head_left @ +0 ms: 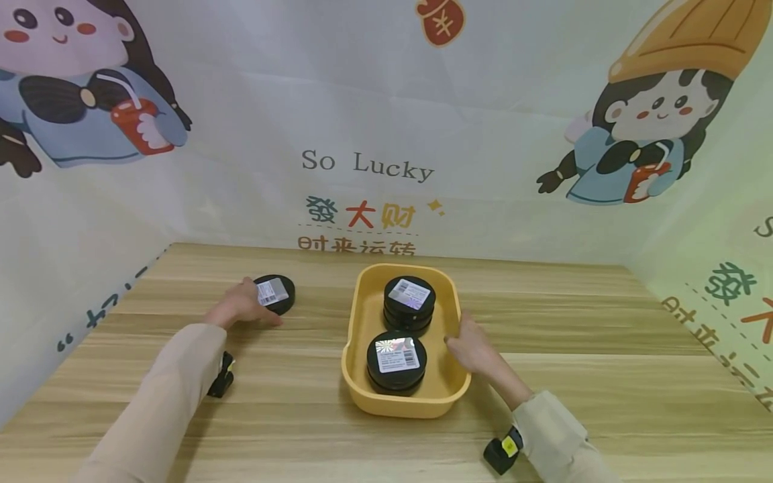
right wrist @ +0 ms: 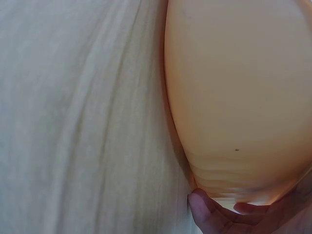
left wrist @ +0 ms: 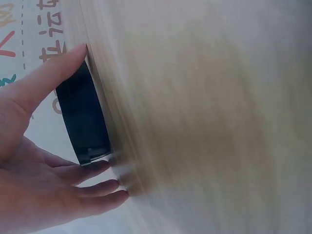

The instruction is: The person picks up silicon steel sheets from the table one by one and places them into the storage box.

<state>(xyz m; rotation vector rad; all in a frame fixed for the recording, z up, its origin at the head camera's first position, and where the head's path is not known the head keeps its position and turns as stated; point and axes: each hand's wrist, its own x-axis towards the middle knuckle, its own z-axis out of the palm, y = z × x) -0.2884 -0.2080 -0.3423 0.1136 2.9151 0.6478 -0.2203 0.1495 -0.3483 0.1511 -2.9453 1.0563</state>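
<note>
At the left, my left hand (head_left: 244,305) grips a flat round black container (head_left: 275,294) with a white label on top. In the left wrist view, the thumb lies at one side of this black container (left wrist: 85,117) and the fingers at the other. My right hand (head_left: 472,343) holds the right rim of a yellow tray (head_left: 361,400), thumb on the inner side. Inside the tray stand two stacks of similar containers, a rear stack (head_left: 409,295) and a front stack (head_left: 395,362). The right wrist view shows the tray's outer wall (right wrist: 239,97) and the right hand's fingers at its rim.
Both stand on a wood-grain table (head_left: 290,429). A printed white cloth (head_left: 253,134) with cartoon figures and lettering hangs behind the table and along its sides. A small black device (head_left: 502,453) is worn at the right wrist, another (head_left: 221,377) at the left.
</note>
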